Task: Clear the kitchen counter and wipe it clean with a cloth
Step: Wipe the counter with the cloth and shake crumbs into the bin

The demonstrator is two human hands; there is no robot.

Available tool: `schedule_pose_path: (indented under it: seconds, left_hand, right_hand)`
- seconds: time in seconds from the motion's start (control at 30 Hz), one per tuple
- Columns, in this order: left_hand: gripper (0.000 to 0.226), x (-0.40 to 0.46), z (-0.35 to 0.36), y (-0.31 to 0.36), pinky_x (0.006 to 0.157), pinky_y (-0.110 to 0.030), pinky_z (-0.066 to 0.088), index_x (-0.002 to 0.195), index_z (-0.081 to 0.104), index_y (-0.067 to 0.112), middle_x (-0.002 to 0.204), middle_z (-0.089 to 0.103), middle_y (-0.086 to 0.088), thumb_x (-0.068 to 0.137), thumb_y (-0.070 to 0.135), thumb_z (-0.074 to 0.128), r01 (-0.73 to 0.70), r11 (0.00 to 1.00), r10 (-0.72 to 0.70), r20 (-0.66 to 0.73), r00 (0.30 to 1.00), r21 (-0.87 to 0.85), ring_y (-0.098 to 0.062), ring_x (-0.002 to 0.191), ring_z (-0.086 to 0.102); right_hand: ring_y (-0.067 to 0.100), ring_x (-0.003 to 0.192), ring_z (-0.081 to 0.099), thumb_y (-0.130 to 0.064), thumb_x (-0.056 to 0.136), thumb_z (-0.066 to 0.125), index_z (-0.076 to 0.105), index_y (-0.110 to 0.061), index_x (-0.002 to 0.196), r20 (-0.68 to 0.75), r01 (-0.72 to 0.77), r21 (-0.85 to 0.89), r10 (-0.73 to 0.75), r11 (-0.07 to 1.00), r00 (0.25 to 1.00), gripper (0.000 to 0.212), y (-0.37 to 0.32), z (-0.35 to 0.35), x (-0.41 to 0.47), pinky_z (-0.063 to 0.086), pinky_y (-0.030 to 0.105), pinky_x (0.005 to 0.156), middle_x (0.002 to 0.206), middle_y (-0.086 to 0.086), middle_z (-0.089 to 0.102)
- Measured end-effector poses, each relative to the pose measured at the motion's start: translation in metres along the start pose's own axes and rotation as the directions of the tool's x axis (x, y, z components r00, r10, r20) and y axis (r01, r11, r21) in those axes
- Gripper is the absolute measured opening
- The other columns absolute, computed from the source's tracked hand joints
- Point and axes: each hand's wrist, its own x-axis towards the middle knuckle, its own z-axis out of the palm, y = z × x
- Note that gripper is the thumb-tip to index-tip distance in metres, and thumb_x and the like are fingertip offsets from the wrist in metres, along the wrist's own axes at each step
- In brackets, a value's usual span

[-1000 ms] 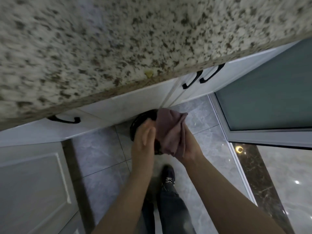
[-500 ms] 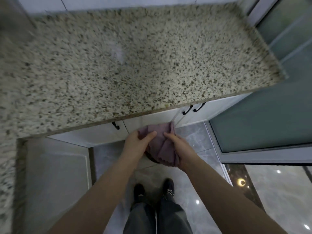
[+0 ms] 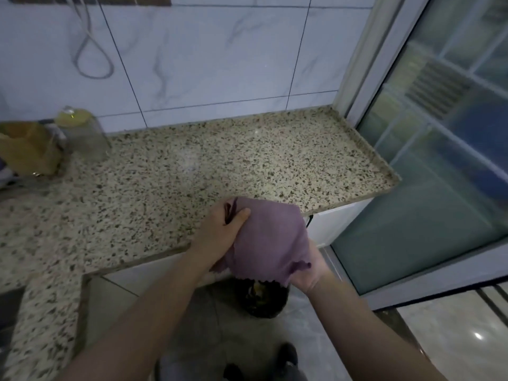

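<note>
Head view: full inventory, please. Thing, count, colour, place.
cloth: 1, purple, held in both hands over the counter's front edge
counter: 1, speckled beige granite, along the tiled wall
glass jar: 1, clear with yellowish top, back left of the counter by the wall
brown bag: 1, tan, left of the jar; blurred
cable: 1, grey, looped on the wall at upper left
bin: 1, black, on the floor below the cloth
cabinets: white, under the counter
glass door: 1, white-framed, right
left hand: grips the cloth's upper left part
right hand: holds the cloth's lower right corner
</note>
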Motion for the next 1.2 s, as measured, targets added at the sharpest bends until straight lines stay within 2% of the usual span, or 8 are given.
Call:
schedule_pose_path:
  seconds: [0.33, 0.4, 0.6, 0.9, 1.0, 1.03, 1.1, 1.2]
  left_hand:
    - [0.025, 0.031, 0.033, 0.014, 0.055, -0.023, 0.033, 0.079, 0.044, 0.033, 0.077, 0.054, 0.012, 0.088, 0.043, 0.065, -0.119, 0.932, 0.107, 0.055, 0.993, 0.343, 0.000, 0.069, 0.050]
    - [0.030, 0.041, 0.045, 0.014, 0.054, -0.023, 0.032, 0.075, 0.041, 0.032, 0.074, 0.050, 0.011, 0.088, 0.043, 0.065, -0.157, 0.911, 0.141, 0.069, 0.988, 0.381, -0.001, 0.066, 0.048]
    - [0.012, 0.089, 0.081, 0.006, 0.069, -0.028, 0.048, 0.092, 0.060, 0.023, 0.082, 0.064, 0.002, 0.088, 0.030, 0.069, -0.066, 0.943, 0.050, 0.056, 0.997, 0.327, -0.018, 0.076, 0.060]
    - [0.010, 0.162, 0.160, 0.009, 0.041, -0.021, 0.040, 0.092, 0.064, 0.026, 0.068, 0.066, 0.000, 0.097, 0.025, 0.055, 0.142, 0.952, -0.184, 0.135, 0.974, 0.273, -0.008, 0.041, 0.053]
    - [0.013, 0.182, 0.182, 0.011, 0.042, -0.018, 0.042, 0.089, 0.064, 0.034, 0.066, 0.067, 0.006, 0.097, 0.028, 0.055, 0.163, 0.945, -0.220, 0.180, 0.959, 0.283, -0.001, 0.045, 0.055]
    - [0.013, 0.189, 0.188, 0.010, 0.046, -0.018, 0.044, 0.088, 0.063, 0.037, 0.068, 0.068, 0.008, 0.096, 0.030, 0.056, 0.153, 0.940, -0.215, 0.182, 0.959, 0.306, -0.001, 0.050, 0.059]
    - [0.014, 0.199, 0.199, 0.005, 0.055, -0.018, 0.046, 0.086, 0.061, 0.040, 0.080, 0.067, 0.012, 0.095, 0.030, 0.057, 0.097, 0.913, -0.172, 0.159, 0.972, 0.396, -0.006, 0.067, 0.063]
    - [0.009, 0.218, 0.214, -0.008, 0.076, -0.022, 0.046, 0.094, 0.064, 0.030, 0.105, 0.059, 0.006, 0.093, 0.022, 0.061, 0.055, 0.876, -0.103, 0.076, 0.992, 0.479, -0.015, 0.097, 0.060]
  right_hand:
    - [0.034, 0.127, 0.057, -0.068, 0.087, 0.053, 0.060, -0.004, 0.134, 0.114, 0.002, 0.102, -0.014, 0.995, 0.993, 0.080, -0.015, -0.003, -0.019, 0.043, 0.048, 0.110, 0.142, 0.019, 0.054]
    - [0.033, 0.129, 0.055, -0.057, 0.093, 0.055, 0.061, -0.003, 0.132, 0.062, 0.006, 0.046, -0.009, 0.999, 0.998, 0.068, -0.024, -0.010, -0.013, 0.035, 0.046, 0.116, 0.141, 0.020, 0.055]
    - [0.032, 0.118, 0.062, -0.035, 0.096, 0.052, 0.062, -0.001, 0.129, -0.112, 0.042, -0.001, -0.041, 0.999, 0.993, 0.048, -0.092, -0.038, 0.014, 0.047, 0.046, 0.102, 0.131, 0.020, 0.063]
    - [0.029, 0.104, 0.069, -0.043, 0.101, 0.049, 0.055, -0.005, 0.136, -0.347, 0.196, -0.319, -0.307, 0.927, 0.886, 0.052, -0.276, -0.091, 0.075, 0.055, 0.038, 0.087, 0.123, 0.015, 0.068]
    - [0.022, 0.063, 0.069, -0.048, 0.099, 0.048, 0.052, -0.010, 0.134, -0.265, 0.068, -0.843, -0.521, 0.534, 0.811, 0.052, -0.311, -0.107, 0.102, 0.057, 0.036, 0.057, 0.092, 0.009, 0.070]
    - [0.026, 0.073, 0.071, -0.048, 0.099, 0.047, 0.049, -0.014, 0.138, -0.108, 0.056, -0.957, -0.529, 0.285, 0.842, 0.051, -0.318, -0.114, 0.113, 0.058, 0.042, 0.063, 0.094, 0.007, 0.068]
    - [0.031, 0.136, 0.045, -0.054, 0.098, 0.045, 0.025, -0.019, 0.155, 0.100, 0.045, -0.981, -0.293, -0.187, 0.951, 0.069, -0.323, -0.136, 0.136, 0.038, 0.050, 0.111, 0.146, 0.010, 0.048]
    - [0.021, 0.153, -0.007, -0.063, 0.098, 0.031, 0.001, -0.019, 0.159, 0.082, -0.004, -0.858, -0.144, -0.513, 0.986, 0.081, -0.321, -0.167, 0.167, -0.003, 0.040, 0.125, 0.167, 0.001, -0.003]
